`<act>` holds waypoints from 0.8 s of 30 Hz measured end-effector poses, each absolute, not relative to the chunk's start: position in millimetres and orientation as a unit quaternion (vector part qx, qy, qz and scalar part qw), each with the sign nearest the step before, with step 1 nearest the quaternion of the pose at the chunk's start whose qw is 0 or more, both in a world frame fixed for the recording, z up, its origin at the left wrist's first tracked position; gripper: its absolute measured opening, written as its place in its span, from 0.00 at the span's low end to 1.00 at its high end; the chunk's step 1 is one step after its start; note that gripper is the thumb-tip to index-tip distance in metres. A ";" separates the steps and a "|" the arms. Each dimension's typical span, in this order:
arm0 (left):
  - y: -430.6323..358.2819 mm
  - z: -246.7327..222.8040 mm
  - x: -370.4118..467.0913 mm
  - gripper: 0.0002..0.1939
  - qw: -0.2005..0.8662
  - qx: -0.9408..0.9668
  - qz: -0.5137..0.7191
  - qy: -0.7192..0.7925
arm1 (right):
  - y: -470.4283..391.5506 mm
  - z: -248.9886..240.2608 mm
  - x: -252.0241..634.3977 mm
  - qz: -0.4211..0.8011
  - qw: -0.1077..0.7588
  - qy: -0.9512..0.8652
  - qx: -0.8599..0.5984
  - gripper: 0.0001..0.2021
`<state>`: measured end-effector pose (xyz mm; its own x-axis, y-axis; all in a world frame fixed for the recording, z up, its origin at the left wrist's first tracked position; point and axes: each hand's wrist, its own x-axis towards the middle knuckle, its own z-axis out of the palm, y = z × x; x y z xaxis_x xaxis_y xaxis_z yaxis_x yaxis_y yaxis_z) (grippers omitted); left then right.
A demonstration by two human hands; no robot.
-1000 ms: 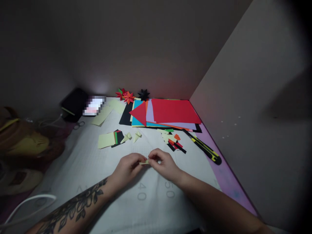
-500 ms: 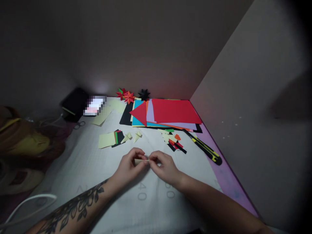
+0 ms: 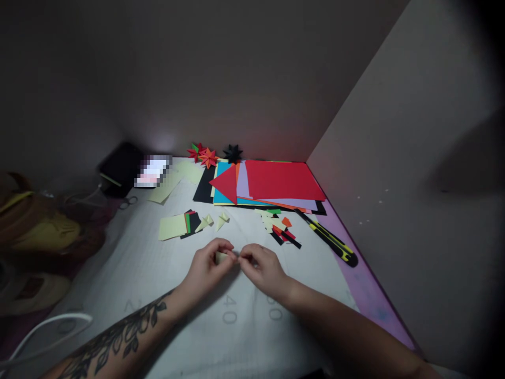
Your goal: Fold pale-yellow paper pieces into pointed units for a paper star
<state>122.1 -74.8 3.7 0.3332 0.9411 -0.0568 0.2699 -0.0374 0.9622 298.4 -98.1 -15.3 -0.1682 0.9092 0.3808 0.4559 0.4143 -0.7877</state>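
Observation:
A small pale yellow paper piece shows between the thumb and fingers of my left hand, which is closed on it. My right hand is pinched at the paper's right end, its fingertips almost touching the left ones; the tips hide most of that end. Beyond my hands lie two folded pale yellow pieces. To their left is a small stack of pale yellow squares with red, green and black ones beneath.
Paper scraps and a black-yellow cutter lie at the right. Large coloured sheets, paper stars and a phone are at the back. Small scissors and a white cable are at the left.
Both hands have shifted very slightly left, and their fingertips are closer together. Less of the pale paper shows between them.

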 end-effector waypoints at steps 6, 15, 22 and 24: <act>-66.9 2.9 123.6 0.11 0.561 0.540 0.376 0.502 | -94.6 -14.3 301.5 0.360 0.460 -0.616 -0.528 0.02; -68.2 -1.4 125.6 0.15 0.645 0.468 0.381 0.469 | -93.8 -15.7 296.8 0.452 0.460 -0.569 -0.510 0.04; -63.1 -5.9 107.1 0.14 0.393 0.724 0.383 0.417 | -87.6 -19.8 302.2 0.509 0.480 -0.491 -0.520 0.02; -61.3 -6.0 102.0 0.21 0.270 0.812 0.382 0.348 | -86.9 -17.7 301.7 0.540 0.480 -0.460 -0.517 0.03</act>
<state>102.0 -61.3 -6.0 0.4651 0.7725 0.4323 0.3591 -0.6110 0.7055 301.7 -86.9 -17.7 -0.0065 0.9931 -0.1175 -0.0434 -0.1177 -0.9921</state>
